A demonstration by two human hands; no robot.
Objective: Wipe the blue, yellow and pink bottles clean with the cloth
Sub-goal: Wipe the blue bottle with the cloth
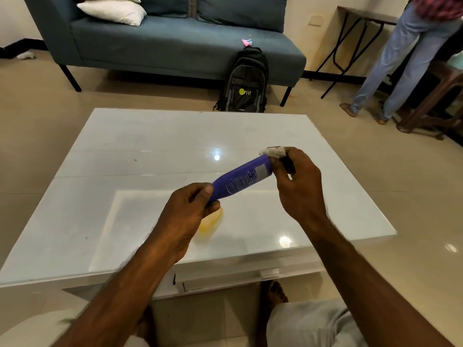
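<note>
Left hand (185, 216) grips one end of the blue-violet plastic bottle (241, 179), held tilted above the glossy white table (100, 196). Right hand (298, 186) pinches the small white cloth (274, 152) on the bottle's far end.

Judged: wiping the blue bottle. Next: rub down its body.

Yellow bottle (211, 221) lies on the table, partly hidden beneath the left hand. Pink bottle not identified.

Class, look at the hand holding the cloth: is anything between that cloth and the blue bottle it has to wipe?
Nothing visible. The right hand presses the cloth against the far end of the blue bottle, which the left hand grips.
</note>
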